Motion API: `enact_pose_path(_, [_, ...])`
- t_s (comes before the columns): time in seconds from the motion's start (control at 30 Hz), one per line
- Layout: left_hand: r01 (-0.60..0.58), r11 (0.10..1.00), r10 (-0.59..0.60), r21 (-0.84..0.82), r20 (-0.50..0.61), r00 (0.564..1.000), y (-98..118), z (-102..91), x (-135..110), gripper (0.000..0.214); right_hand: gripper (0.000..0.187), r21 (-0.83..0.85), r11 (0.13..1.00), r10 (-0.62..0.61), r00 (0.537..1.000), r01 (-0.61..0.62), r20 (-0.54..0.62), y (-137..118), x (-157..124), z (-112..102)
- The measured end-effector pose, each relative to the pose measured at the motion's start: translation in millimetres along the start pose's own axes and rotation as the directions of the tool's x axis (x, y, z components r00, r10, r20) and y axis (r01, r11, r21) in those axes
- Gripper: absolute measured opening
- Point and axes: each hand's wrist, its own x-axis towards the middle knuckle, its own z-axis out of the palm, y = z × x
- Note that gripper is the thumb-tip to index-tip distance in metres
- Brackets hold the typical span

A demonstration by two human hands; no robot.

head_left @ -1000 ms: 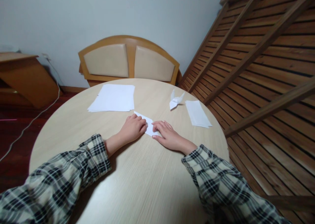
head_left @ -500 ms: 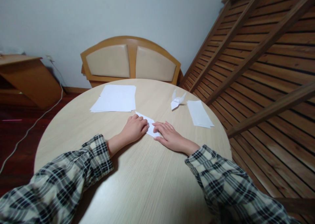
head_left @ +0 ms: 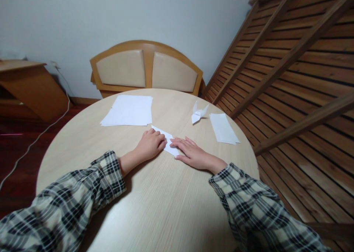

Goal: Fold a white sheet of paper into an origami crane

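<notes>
The paper (head_left: 169, 146) on the tabletop (head_left: 171, 207) looks light, crease-prone, best held by its edges. The left hand (head_left: 151, 144) curls over its nine-o'clock side, grip unclear; the loosely open right hand (head_left: 191, 154) touches four o'clock.

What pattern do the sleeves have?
The sleeves are plaid, in black, grey and off-white; best seen in the head view.

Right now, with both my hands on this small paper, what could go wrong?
Your left hand and right hand partly cover the small paper, so a crooked edge might go unnoticed. The paper stack sits close to the small paper's far corner, so a nudge could shift its sheets.
</notes>
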Motion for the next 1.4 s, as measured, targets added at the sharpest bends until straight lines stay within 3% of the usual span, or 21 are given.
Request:
enact_pose_path(0.13, [-0.001,1.0,0.001,-0.002,-0.003,1.0,-0.7,0.9,0.3,0.033,0.049,0.028,1.0,-0.006,0.999,0.007,-0.034,-1.2,-1.1,-1.7])
enact_pose_path(0.37, [-0.017,1.0,0.016,-0.022,-0.017,1.0,-2.8,2.7,0.5,0.034,0.028,-0.002,1.0,-0.009,0.993,0.009,-0.114,-10.0,-1.4,0.7])
enact_pose_path(0.5, [-0.016,0.999,0.015,-0.028,-0.019,1.0,-2.8,2.3,0.9,0.033,0.026,-0.073,0.997,-0.032,0.991,0.023,-0.132,-9.1,0.0,2.3])
enact_pose_path(0.83, [-0.038,0.995,0.034,-0.088,-0.049,0.998,-8.9,3.7,3.5,0.029,0.027,-0.246,0.956,-0.199,0.97,0.161,-0.14,-19.9,-1.0,-2.4])
enact_pose_path(1.1, [-0.026,0.995,0.019,-0.101,-0.065,0.998,-7.3,1.0,3.3,0.029,0.026,-0.12,0.977,-0.198,0.955,0.175,-0.22,-16.3,2.3,8.3])
enact_pose_path(1.27, [0.047,0.971,-0.075,-0.236,-0.108,0.991,-11.3,2.8,1.6,0.022,0.031,-0.075,0.976,-0.215,0.949,0.203,-0.231,-15.6,3.7,7.2])
enact_pose_path(1.4, [0.003,0.937,-0.042,-0.349,-0.106,0.994,-20.8,4.0,1.4,0.023,0.035,-0.104,0.979,-0.195,0.959,0.177,-0.205,-18.8,3.1,5.6])
